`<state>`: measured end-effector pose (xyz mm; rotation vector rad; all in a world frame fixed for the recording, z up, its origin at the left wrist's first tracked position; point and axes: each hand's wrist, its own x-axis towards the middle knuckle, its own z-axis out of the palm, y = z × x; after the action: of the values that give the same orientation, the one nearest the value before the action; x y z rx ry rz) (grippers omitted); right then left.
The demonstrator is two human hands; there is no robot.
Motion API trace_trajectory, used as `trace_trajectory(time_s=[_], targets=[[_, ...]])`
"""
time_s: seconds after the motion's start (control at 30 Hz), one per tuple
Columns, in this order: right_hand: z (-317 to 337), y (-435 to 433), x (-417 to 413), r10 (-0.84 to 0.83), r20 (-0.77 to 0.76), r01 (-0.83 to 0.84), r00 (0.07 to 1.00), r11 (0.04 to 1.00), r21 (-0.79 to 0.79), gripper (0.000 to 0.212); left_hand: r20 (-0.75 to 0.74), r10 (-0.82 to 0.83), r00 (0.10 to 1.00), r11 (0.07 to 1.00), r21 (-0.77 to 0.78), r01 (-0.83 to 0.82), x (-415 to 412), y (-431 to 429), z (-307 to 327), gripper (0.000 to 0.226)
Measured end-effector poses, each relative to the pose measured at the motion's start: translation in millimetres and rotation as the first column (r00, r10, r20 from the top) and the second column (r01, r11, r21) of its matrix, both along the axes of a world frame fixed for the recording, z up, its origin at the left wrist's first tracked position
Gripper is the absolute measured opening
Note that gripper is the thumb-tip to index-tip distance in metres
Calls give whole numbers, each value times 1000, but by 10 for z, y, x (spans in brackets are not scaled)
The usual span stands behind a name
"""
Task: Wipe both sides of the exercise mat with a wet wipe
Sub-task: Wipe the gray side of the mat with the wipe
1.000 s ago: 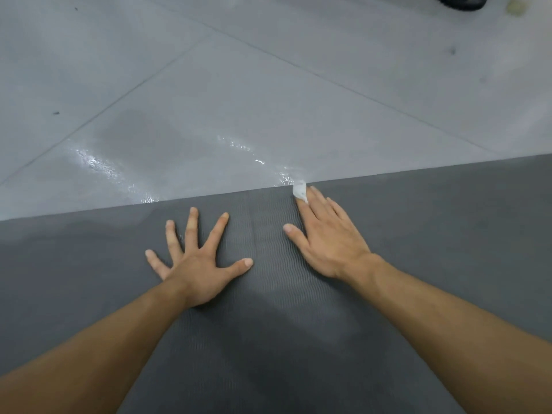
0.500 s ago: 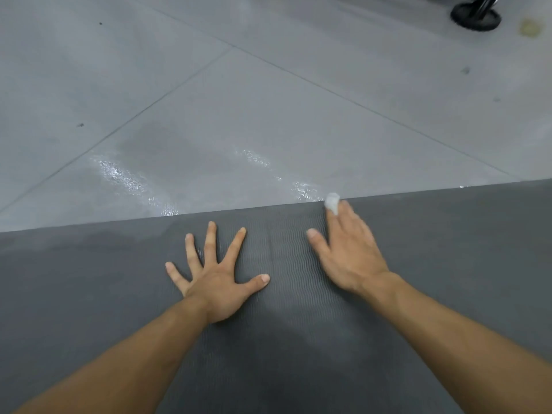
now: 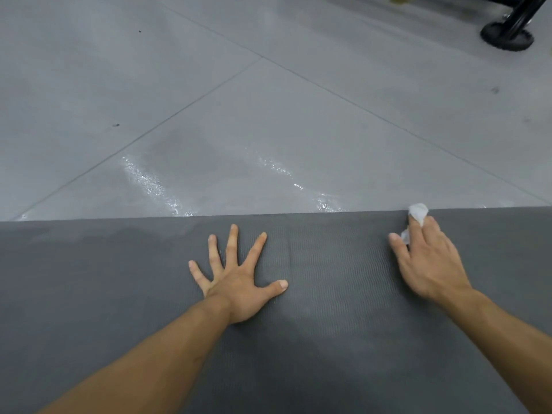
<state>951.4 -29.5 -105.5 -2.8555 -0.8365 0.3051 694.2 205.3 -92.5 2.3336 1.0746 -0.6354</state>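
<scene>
Right hand point(image 3: 430, 264) has slid right along the far edge of the exercise mat point(image 3: 328, 339) and is now well apart from the left hand point(image 3: 236, 282). Left hand unchanged: flat on the mat, fingers splayed wide, holding nothing. Right hand has fingers together, pressing the wadded wet wipe point(image 3: 418, 213) onto the mat at that edge. The wipe pokes out past the fingertips and beside the thumb. Beyond: grey floor point(image 3: 268, 121), wet streaks point(image 3: 149, 183) just past the mat. Far right: black stand base point(image 3: 506, 37).
</scene>
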Motion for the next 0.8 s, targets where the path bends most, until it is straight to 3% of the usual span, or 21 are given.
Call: trace_trajectory(time_s=[0.17,0.3,0.4,0.5,0.63,0.8], targets=[[11,145,-107,-51,-70,54,996,998,42,100,-12,-9,1000,1000,-10,9,2,19,-9,100],[55,529,-518,138,-117,-130,983,988,80,96,-11,-14,1000,1000,-4,14,-2,22,-19,100],[86,737,-872,348,-162,-337,924,937,93,96,-14,-6,1000,1000,8,6,1,18,-28,101],[90,783,-1027,447,-153,-441,881,895,73,93,-12,0,1000,1000,23,0,4,2,-35,101],[76,606,-745,366,-100,-361,925,930,63,85,-9,-3,1000,1000,23,3,-1,12,-35,101],[13,125,-228,71,-32,-69,997,996,56,81,-8,-8,1000,1000,12,8,-1,18,-36,100]])
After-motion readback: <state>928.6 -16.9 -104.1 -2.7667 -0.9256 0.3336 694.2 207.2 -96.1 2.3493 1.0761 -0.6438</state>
